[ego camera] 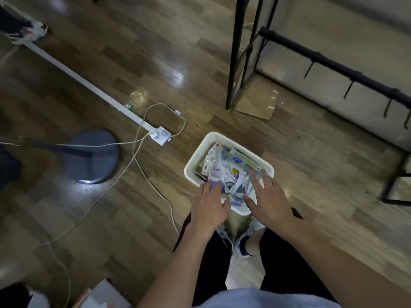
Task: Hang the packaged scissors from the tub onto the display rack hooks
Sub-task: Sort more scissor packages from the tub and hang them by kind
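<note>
Head: both hands (210, 202) spread flat over tub (193, 161).

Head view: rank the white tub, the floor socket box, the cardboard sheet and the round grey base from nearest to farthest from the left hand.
Measured from the left hand:
1. White tub, right under the fingers.
2. Floor socket box, up and to the left, at the end of the white strip.
3. Cardboard sheet by the rack's foot and round grey base far left: too close to call.

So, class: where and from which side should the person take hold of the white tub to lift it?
By the two long rims of the tub, one hand per side, from above: packets fill it, and the left hand and right hand already hover open at those sides.
</note>
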A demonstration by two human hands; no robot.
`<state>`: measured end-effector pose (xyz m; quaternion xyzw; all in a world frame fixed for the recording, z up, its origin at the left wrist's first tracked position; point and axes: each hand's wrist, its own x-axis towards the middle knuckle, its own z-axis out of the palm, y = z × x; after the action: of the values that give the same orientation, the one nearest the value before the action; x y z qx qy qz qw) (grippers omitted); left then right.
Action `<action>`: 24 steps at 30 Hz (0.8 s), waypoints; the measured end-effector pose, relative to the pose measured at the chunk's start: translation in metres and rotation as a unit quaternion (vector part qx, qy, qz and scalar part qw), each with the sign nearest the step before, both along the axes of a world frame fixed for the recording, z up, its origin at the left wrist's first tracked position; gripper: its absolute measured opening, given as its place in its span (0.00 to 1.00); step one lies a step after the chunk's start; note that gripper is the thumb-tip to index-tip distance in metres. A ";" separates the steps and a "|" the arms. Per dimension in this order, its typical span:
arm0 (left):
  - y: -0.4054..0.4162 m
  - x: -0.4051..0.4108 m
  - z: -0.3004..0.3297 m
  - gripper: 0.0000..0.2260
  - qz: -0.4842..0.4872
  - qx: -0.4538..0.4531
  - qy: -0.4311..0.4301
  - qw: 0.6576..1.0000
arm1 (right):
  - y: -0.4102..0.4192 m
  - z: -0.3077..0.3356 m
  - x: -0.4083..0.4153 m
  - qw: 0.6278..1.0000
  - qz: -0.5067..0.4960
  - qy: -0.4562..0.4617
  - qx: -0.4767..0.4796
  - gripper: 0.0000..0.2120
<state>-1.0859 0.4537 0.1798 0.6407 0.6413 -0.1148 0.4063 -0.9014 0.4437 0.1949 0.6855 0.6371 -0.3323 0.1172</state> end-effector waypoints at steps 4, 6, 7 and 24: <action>0.011 0.007 -0.095 0.30 -0.004 -0.006 -0.001 1.000 | 0.005 -0.094 0.010 0.999 0.019 -0.003 -0.026 0.37; 0.017 0.011 -0.145 0.29 0.005 -0.013 -0.003 1.000 | 0.009 -0.141 0.017 0.999 0.022 -0.007 -0.037 0.37; 0.021 0.013 -0.170 0.29 0.009 -0.017 -0.004 1.000 | 0.011 -0.165 0.020 0.999 0.023 -0.008 -0.041 0.37; 0.057 0.052 -0.429 0.53 0.071 0.052 0.099 0.991 | 0.018 -0.397 0.042 0.996 -0.015 0.044 -0.070 0.24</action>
<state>-1.0340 0.5105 -0.2490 0.5993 0.7274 -0.1149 0.3138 -0.8591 0.4620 -0.2021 0.6702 0.6063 -0.4073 0.1316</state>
